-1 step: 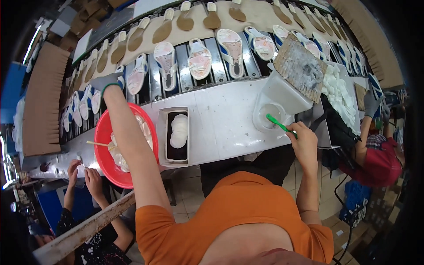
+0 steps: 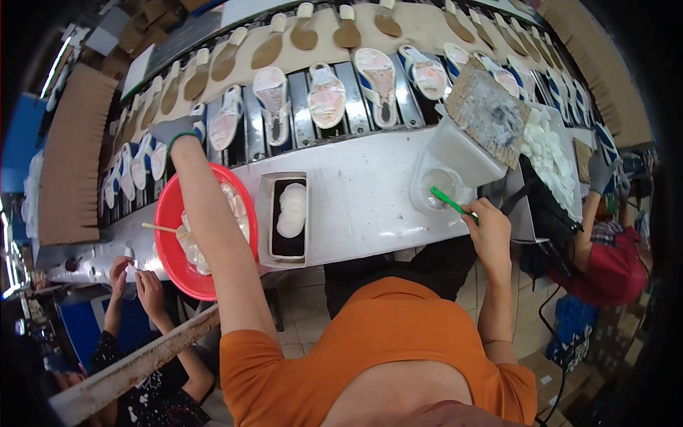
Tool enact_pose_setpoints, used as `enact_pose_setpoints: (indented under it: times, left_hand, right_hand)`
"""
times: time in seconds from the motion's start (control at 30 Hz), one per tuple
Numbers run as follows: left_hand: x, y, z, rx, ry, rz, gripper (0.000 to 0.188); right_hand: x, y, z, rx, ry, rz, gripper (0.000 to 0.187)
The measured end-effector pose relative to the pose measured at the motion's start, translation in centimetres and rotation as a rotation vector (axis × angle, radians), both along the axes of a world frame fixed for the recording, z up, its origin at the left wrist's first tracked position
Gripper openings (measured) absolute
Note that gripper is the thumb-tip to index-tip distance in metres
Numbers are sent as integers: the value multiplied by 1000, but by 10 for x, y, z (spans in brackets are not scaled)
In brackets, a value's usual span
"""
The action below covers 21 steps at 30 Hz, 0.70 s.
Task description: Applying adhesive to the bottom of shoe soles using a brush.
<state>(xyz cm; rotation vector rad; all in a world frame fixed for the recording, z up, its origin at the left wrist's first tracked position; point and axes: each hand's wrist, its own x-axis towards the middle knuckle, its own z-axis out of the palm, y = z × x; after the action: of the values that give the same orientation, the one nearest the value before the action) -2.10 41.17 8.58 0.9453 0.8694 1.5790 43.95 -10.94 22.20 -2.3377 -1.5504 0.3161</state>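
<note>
Toward twelve o'clock, see a conveyor (image 2: 299, 107) bearing sandals (image 2: 326, 97), pinkish faces up, with tan soles (image 2: 268, 51) in a separate row beyond. At ten, find the gloved left hand (image 2: 171, 130) stretched to the sandals; cannot tell whether spread or pinching. At three, find the bare right hand (image 2: 489, 226), near a clear tub (image 2: 431, 204), pinching a green brush (image 2: 447, 196), tip inside the tub. Judge as partway, with sandals and tan soles apart; cannot count any already brushed.

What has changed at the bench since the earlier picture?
Nothing on the bench visibly moved; the whole view only shifted very slightly, and I see nothing taken hold of or let go. The right hand still holds the green brush; the gloved left hand stays by the sandals.
</note>
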Motion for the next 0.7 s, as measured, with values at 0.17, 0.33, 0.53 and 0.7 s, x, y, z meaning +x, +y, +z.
enact_pose_setpoints:
  times: [0.17,0.33,0.53,0.7]
  left_hand:
    - [1,-66,63,-210,60,256,94]
    - [-33,-72,50,-344,-255,335,83]
    - [-13,-64,25,-321,-488,150,72]
    - [7,-88,41,-740,-183,263,84]
  right_hand:
    - [28,-18,-32,84,363,-23,11]
    - [10,-1,-21,50,976,-49,16]
    - [-66,122,-16,76,1305,128,13]
    - [-162,278,-50,132,1048,496,19]
